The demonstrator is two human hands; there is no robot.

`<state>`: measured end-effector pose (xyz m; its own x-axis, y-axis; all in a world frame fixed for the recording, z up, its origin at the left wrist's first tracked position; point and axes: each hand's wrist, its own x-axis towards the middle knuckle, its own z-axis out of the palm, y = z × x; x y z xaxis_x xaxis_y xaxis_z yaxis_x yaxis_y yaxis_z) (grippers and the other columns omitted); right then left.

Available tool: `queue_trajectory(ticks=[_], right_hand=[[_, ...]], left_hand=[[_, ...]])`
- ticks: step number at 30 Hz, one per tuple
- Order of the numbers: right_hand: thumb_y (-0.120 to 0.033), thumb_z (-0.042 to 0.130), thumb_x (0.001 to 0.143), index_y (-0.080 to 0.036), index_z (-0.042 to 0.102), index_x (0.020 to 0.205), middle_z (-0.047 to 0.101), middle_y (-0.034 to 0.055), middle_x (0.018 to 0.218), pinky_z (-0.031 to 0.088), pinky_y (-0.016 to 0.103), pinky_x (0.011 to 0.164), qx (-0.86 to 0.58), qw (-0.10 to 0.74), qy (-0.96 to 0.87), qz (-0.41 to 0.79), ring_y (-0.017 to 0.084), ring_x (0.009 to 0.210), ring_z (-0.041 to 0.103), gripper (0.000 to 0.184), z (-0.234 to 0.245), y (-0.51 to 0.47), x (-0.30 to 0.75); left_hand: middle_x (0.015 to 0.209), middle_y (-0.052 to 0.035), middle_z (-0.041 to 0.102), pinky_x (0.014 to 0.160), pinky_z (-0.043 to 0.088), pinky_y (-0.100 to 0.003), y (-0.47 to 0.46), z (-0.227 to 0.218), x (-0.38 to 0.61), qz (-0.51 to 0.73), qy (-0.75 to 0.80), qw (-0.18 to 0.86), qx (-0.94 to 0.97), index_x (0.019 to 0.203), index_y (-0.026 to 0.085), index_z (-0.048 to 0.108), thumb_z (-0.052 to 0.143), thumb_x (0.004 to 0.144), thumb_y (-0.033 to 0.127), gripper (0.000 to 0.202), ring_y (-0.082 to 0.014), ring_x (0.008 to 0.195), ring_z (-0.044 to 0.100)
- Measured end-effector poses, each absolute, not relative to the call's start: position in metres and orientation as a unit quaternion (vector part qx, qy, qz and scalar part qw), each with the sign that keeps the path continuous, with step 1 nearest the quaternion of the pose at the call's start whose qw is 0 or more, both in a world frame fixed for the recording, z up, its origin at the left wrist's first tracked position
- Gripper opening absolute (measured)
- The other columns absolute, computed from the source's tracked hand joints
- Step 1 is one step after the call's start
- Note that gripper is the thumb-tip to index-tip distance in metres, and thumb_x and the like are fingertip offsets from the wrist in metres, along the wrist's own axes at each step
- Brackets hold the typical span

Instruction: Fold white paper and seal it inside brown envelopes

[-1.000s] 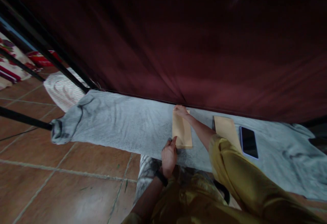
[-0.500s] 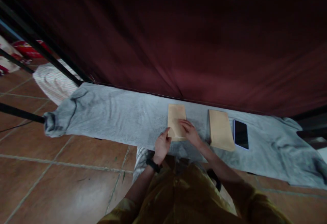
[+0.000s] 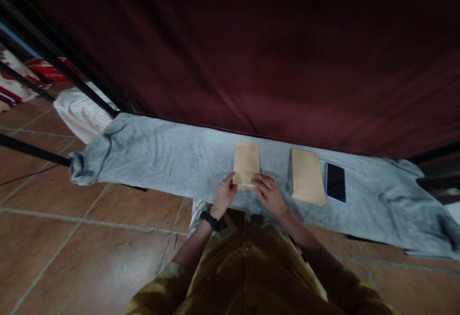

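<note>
A tan paper envelope (image 3: 246,159) lies on the grey cloth in front of me, with a small reddish mark near its top right corner. My left hand (image 3: 224,195) pinches its lower left edge between thumb and fingers. At the lower right edge, my right hand (image 3: 269,195) grips the paper with thumb and bent fingers. Between the two hands, a strip along the envelope's near end looks lifted or folded. To the right rests a stack of similar tan envelopes (image 3: 307,176), apart from both hands.
Beside the stack lies a phone (image 3: 336,182) with a dark screen. Grey cloth (image 3: 172,157) covers the long narrow bench. A dark red curtain (image 3: 251,66) hangs along its far side. Black metal bars (image 3: 36,150) stand at the left, above the tiled floor (image 3: 89,248).
My right hand has moved from the envelope's middle down to its lower right edge. A reddish mark now shows on the envelope. My left hand keeps its hold at the lower left.
</note>
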<state>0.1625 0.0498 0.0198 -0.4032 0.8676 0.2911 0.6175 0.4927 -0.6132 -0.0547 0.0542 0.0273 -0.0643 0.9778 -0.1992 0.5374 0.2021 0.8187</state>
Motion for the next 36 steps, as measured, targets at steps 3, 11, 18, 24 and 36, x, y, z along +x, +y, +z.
queue_trajectory(ticks=[3,11,18,24,36], right_hand=[[-0.019,0.051,0.094,-0.029,0.072,0.114,0.057,0.0039,0.147,0.035,0.053,0.119,-0.449,0.313,-0.815,0.193,0.025,0.141,0.045,0.031,0.014,0.039,0.159],[-0.036,0.050,0.089,-0.023,0.064,0.120,0.066,0.0093,0.127,0.048,0.043,0.105,-0.654,0.403,-0.552,0.323,0.025,0.120,0.060,0.037,-0.003,0.079,0.146],[-0.031,0.055,0.078,-0.024,0.066,0.079,0.070,0.0004,0.076,0.053,0.030,0.079,-0.631,0.403,-0.522,0.408,0.020,0.083,0.066,0.014,0.023,0.125,0.139],[-0.029,0.053,0.079,-0.023,0.065,0.113,0.074,0.0044,0.107,0.053,0.033,0.091,-0.554,0.480,-0.523,0.434,0.020,0.101,0.067,0.036,0.044,0.106,0.138],[-0.029,0.048,0.080,-0.024,0.064,0.098,0.073,0.0019,0.099,0.055,0.034,0.092,-0.575,0.459,-0.506,0.451,0.021,0.099,0.067,0.025,0.024,0.084,0.129]], left_hand=[[0.075,-0.0001,0.070,0.071,0.051,-0.026,0.054,0.026,-0.057,0.298,0.671,0.425,0.530,0.141,0.017,0.054,0.059,0.083,0.012,0.058,-0.0165,0.068,0.066],[0.066,0.0007,0.062,0.055,0.046,-0.025,0.086,0.022,-0.057,0.339,0.696,0.489,0.401,0.121,0.012,0.060,0.059,0.090,0.033,0.037,-0.0145,0.053,0.060],[0.065,0.0014,0.061,0.060,0.044,-0.024,0.096,0.025,-0.043,0.415,0.652,0.484,0.410,0.092,0.016,0.067,0.059,0.082,0.026,0.016,-0.0143,0.062,0.058],[0.072,0.0018,0.064,0.064,0.047,-0.023,0.074,0.038,-0.050,0.475,0.595,0.492,0.421,0.115,0.017,0.062,0.056,0.087,0.036,0.035,-0.0129,0.065,0.058],[0.091,-0.0043,0.073,0.088,0.052,-0.032,0.070,0.028,-0.043,0.471,0.577,0.490,0.452,0.095,0.018,0.065,0.056,0.086,0.034,0.021,-0.0186,0.092,0.066]])
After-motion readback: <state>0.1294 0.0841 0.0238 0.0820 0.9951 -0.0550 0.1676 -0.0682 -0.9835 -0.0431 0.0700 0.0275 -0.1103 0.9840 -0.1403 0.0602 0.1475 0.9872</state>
